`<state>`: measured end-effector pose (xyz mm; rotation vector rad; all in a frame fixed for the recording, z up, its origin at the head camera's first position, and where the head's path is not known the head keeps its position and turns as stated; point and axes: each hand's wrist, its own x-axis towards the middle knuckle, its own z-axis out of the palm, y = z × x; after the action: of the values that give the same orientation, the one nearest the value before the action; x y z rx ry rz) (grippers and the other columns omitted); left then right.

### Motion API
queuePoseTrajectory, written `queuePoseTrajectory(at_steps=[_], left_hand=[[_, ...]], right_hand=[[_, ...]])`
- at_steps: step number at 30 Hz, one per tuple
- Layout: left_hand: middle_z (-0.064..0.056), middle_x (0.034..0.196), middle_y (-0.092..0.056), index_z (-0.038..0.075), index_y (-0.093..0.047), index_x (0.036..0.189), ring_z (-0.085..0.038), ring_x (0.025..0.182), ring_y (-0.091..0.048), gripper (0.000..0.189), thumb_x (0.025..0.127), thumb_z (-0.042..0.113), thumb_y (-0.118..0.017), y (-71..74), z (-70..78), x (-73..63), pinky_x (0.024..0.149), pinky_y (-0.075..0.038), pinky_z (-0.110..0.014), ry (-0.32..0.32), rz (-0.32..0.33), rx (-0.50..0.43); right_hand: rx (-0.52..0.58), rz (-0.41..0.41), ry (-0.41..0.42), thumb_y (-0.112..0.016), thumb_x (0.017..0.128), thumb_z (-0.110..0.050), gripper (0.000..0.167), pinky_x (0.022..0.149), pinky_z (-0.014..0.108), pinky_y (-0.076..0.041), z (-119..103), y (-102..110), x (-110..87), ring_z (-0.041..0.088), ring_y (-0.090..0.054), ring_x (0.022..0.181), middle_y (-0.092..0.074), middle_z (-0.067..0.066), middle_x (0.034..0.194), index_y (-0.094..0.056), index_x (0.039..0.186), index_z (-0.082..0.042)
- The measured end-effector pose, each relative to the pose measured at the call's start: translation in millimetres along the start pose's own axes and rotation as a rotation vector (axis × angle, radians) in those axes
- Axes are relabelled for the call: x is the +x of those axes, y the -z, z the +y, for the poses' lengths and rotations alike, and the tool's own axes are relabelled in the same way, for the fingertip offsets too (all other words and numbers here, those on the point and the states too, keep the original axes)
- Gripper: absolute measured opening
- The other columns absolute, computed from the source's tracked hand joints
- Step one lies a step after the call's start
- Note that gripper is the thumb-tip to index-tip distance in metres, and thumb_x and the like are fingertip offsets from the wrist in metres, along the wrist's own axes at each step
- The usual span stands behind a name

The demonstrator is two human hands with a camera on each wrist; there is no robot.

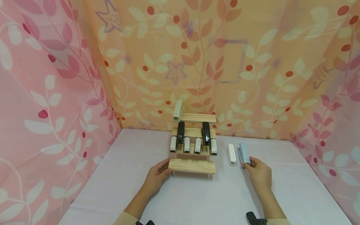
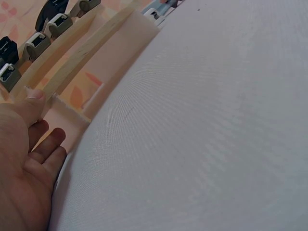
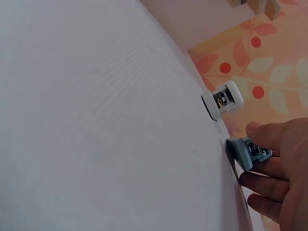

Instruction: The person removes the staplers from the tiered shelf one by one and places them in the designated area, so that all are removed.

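A tiered wooden rack (image 1: 192, 166) stands on the table, staplers on its upper steps. At its lowest step, my left hand (image 1: 158, 177) grips the left end, the thumb on the board's edge in the left wrist view. A light blue stapler (image 1: 244, 153) is at the right, its near end pinched between the thumb and fingers of my right hand (image 1: 259, 173). In the right wrist view the blue stapler (image 3: 250, 151) is tilted, close over the cloth. Just left of it, a white stapler (image 1: 231, 154) lies on the table.
One pale stapler (image 1: 177, 110) is at the left of the top step. Two black staplers, one on the right (image 1: 206, 133), rest on the step below. Several small white staplers (image 1: 187, 145) line the step under those. Patterned curtains (image 1: 197, 62) hang behind the white-clothed table (image 1: 191, 200).
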<state>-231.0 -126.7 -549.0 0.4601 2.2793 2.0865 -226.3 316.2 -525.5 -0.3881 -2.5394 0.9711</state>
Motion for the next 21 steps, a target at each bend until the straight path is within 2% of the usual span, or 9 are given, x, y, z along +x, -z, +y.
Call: queuePoseTrajectory(at_steps=[6, 15, 21], left_hand=[[-0.016, 0.143, -0.060, 0.005, -0.053, 0.148, -0.028, 0.130, -0.060, 0.056, 0.096, 0.015, -0.072, -0.4, -1.6, 0.4, 0.101, -0.053, -0.021, -0.016, 0.002, 0.002], [-0.012, 0.141, -0.062, 0.009, -0.055, 0.147, -0.026, 0.129, -0.061, 0.055, 0.096, 0.016, -0.073, 0.4, -2.6, 0.8, 0.100, -0.054, -0.023, 0.004, 0.011, -0.008], [-0.011, 0.142, -0.062, 0.010, -0.055, 0.147, -0.027, 0.130, -0.060, 0.054, 0.096, 0.016, -0.072, -0.1, -2.2, 0.1, 0.101, -0.054, -0.023, 0.001, 0.010, -0.003]], right_hand=[[-0.015, 0.007, -0.007, -0.082, 0.090, -0.030, 0.053, 0.086, 0.057, -0.059, 0.9, -3.3, -1.5, 0.041, -0.071, 0.108, -0.074, 0.022, 0.113, -0.067, 0.129, 0.003], [-0.055, 0.022, 0.050, -0.081, 0.090, -0.031, 0.051, 0.081, 0.059, -0.060, 2.3, -6.6, -3.1, 0.042, -0.072, 0.103, -0.075, 0.022, 0.109, -0.069, 0.126, 0.002], [-0.076, -0.027, 0.057, -0.081, 0.091, -0.032, 0.053, 0.082, 0.058, -0.060, 1.7, -1.9, -1.9, 0.043, -0.072, 0.104, -0.074, 0.024, 0.110, -0.068, 0.127, 0.004]])
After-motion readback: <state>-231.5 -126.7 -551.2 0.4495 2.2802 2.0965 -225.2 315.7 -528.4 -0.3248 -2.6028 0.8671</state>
